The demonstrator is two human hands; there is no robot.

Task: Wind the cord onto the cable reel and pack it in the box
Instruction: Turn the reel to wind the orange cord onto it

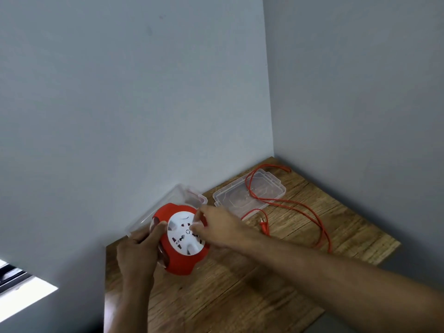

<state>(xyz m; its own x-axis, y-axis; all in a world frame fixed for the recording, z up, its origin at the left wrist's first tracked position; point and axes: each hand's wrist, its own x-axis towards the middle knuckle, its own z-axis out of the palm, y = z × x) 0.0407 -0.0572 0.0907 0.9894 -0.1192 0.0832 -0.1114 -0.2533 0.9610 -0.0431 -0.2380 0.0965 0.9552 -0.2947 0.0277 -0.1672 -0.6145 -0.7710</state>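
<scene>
A round red cable reel (179, 261) with a white socket face is held tilted above the wooden table (240, 296). My left hand (140, 254) grips its left rim from below. My right hand (216, 228) reaches across, its fingertips pinching the white face near the top right edge. The orange cord (312, 213) lies loose on the table, looping over a clear plastic lid (249, 194) and trailing right; its plug (264, 227) rests near the lid's front edge. A clear plastic box (168, 204) stands behind the reel against the wall.
The table sits in a corner, with grey walls (144, 104) at the back and right. Its left edge drops off beside my left wrist. A bright window sill (21, 299) shows at the lower left.
</scene>
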